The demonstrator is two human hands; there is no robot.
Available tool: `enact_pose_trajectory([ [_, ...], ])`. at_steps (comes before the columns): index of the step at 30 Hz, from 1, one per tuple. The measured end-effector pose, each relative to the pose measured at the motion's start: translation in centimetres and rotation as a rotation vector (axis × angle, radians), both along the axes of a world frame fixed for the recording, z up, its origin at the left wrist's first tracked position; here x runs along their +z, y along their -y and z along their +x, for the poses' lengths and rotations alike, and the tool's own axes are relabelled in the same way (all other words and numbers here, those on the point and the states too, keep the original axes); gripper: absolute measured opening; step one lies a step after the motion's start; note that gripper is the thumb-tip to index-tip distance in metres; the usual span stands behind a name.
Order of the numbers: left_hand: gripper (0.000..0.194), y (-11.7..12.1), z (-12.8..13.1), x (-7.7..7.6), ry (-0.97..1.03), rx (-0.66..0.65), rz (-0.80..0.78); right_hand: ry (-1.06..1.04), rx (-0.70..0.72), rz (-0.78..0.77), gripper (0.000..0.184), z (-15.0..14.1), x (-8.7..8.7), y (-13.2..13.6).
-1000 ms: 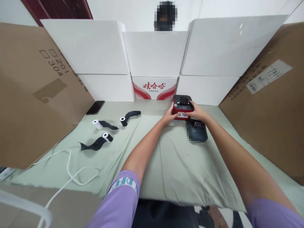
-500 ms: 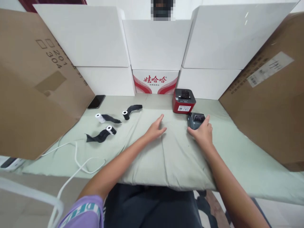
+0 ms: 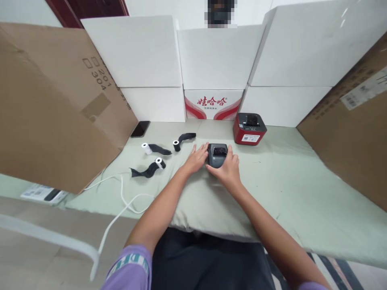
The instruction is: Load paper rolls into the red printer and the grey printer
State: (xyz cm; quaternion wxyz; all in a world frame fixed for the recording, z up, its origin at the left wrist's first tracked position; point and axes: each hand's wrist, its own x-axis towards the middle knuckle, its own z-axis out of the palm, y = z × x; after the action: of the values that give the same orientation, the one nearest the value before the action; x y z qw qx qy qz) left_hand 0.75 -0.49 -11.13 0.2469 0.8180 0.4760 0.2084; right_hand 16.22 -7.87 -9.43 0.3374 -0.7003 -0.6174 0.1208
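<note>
A small black portable label printer (image 3: 217,161) lies on the cloth-covered table in front of me. My right hand (image 3: 227,168) grips it, thumb at the near left corner and fingers along the right side. At the printer's left edge is my left hand (image 3: 196,158), its fingers stretched out and the tips against or very close to the side. Further back on the right stands a red and black printer (image 3: 249,129). Left of my hands lie three small paper rolls with black tails: one (image 3: 176,146) at the back, one (image 3: 146,148) mid-left, one (image 3: 160,163) nearer me.
A phone (image 3: 140,129) lies by the left cardboard panel (image 3: 54,121). White boxes (image 3: 151,103) form a wall behind, with another cardboard panel (image 3: 356,137) on the right. A white cable (image 3: 122,193) loops over the table's front left. A person is partly visible beyond the boxes.
My right hand has brought the black printer leftward, away from the red printer. My left hand has come up to its left side. The camera view has shifted somewhat to the left.
</note>
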Motion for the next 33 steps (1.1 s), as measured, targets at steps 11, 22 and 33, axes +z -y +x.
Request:
enact_pose_trajectory([
  [11,0.06,-0.7,-0.2,-0.7,-0.117,-0.079,-0.064,0.079,0.025,-0.028,0.116,0.8,-1.9,0.2],
  [22,0.071,-2.1,0.2,-0.5,0.082,0.047,-0.308,0.034,0.033,-0.063,0.125,1.1,-2.3,-0.1],
  [33,0.072,-2.1,0.1,-0.4,0.147,0.03,-0.303,0.06,0.033,0.029,0.112,1.4,-2.4,-0.4],
])
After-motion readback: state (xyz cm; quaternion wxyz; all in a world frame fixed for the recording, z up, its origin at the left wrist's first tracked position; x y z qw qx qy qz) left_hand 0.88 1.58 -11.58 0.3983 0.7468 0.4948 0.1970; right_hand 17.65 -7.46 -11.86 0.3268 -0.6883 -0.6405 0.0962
